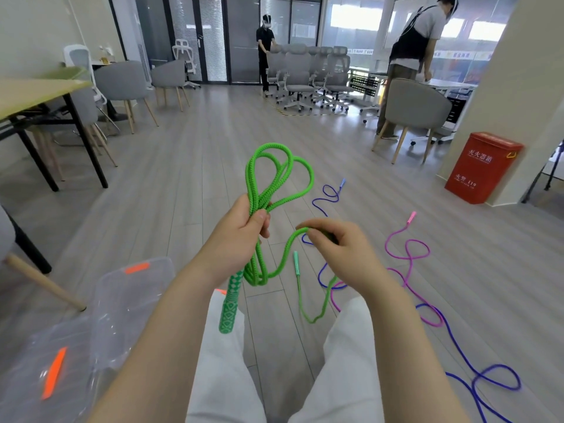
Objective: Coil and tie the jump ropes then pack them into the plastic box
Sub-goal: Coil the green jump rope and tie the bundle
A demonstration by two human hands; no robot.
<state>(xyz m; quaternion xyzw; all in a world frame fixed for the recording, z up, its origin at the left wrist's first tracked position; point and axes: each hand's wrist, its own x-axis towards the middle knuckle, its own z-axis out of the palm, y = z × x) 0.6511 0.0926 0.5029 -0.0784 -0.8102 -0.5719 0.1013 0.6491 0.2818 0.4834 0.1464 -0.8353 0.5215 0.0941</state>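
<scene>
Where the ropes lay: grey plank floor (198,166) of an office room, grey chairs (311,71) and glass partitions at the far end.
Green rope (279,178): thick, braided; several loops stood above the left hand (241,227), more hung below with a patterned green handle (230,303).
Left hand: fingers curled tight round the bundled loops.
Right hand (334,248): thumb and fingers pinched the free strand just beside the bundle.
Blue rope (485,377), pink rope (407,254), thin green rope (300,297): loose on the floor, overlapping.
Plastic box (131,300): clear, orange clips, floor at lower left.
Red bin (480,167): white characters, "119" legible.
</scene>
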